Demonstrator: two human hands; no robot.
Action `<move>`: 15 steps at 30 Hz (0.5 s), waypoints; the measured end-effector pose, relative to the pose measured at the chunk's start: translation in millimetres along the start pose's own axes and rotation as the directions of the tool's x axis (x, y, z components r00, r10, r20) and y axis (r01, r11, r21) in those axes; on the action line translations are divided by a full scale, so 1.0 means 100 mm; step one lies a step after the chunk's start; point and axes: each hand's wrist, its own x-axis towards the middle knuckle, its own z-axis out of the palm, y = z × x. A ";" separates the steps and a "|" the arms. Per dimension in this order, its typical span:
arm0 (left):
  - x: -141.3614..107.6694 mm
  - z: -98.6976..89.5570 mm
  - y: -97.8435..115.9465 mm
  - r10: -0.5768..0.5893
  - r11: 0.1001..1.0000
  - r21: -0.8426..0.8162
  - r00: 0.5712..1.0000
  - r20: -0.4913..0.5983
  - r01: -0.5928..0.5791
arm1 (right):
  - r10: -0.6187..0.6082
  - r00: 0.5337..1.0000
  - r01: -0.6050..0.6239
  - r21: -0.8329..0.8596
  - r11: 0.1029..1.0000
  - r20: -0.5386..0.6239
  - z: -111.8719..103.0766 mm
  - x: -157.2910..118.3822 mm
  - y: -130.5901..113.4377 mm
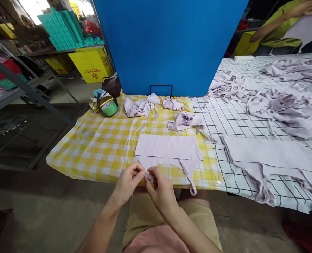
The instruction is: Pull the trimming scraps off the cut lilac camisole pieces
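Two hands, nearly together: our left hand (129,181) and right hand (161,189) both pinch one strap (150,177) at the near edge. We have the garment (169,146) flat on the yellow checked cloth (92,147), likely so the strap reaches us untwisted. Our grip hides most of it; co-worker (279,33), upper right, is cut off.

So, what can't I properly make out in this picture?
All in the head view:
- The strap's pinched end: hidden by the fingers of the left hand and right hand.
- The space behind the blue board: the board blocks it.
- The other person's head: cut off by the top edge.
- Small lettering on the yellow bag: too small to read.
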 end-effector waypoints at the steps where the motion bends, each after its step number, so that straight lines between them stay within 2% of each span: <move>1: 0.01 0.00 0.00 -0.018 0.999 -0.048 1.000 -0.002 0.017 | -0.056 0.998 0.055 -0.039 0.998 -0.009 0.01 -0.01 0.02; 4: 0.02 0.01 0.01 -0.029 0.994 -0.105 0.999 -0.022 0.026 | -0.156 0.988 0.154 -0.099 0.983 -0.006 0.02 -0.01 0.03; 7: 0.04 0.02 0.03 -0.053 0.985 -0.167 0.998 -0.029 0.048 | -0.179 0.984 0.178 -0.105 0.978 -0.002 0.00 0.00 0.01; 10: 0.04 0.03 0.04 -0.088 0.970 -0.230 0.996 -0.018 0.081 | -0.166 0.986 0.164 -0.088 0.983 -0.013 -0.02 0.01 -0.01; 15: 0.05 0.04 0.04 -0.090 0.969 -0.233 0.996 -0.013 0.085 | -0.072 0.997 0.070 -0.057 0.996 -0.020 -0.04 -0.01 -0.02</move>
